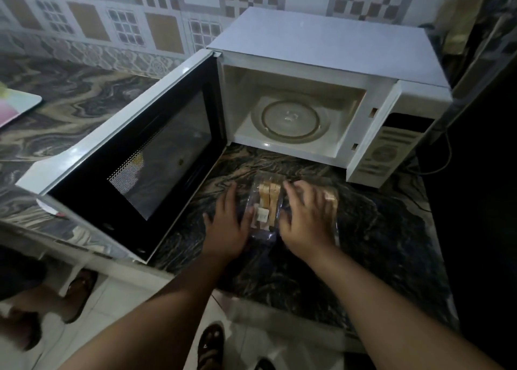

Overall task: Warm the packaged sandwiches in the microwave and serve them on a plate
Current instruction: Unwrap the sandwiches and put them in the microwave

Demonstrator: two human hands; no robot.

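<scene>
Gleaming marbled counter [377,229], tiled wall [126,20].

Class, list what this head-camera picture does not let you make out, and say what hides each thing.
- Second sandwich pack: mostly hidden under the right hand.
- Label on the middle sandwich pack: too small to read.
- Microwave panel: markings blurred.
- Tray at the left edge: cut off.

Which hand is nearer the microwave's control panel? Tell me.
Right. The right hand lies on the counter below and left of the control panel; the left hand sits farther left, beyond the sandwich pack, by the open door.
</scene>
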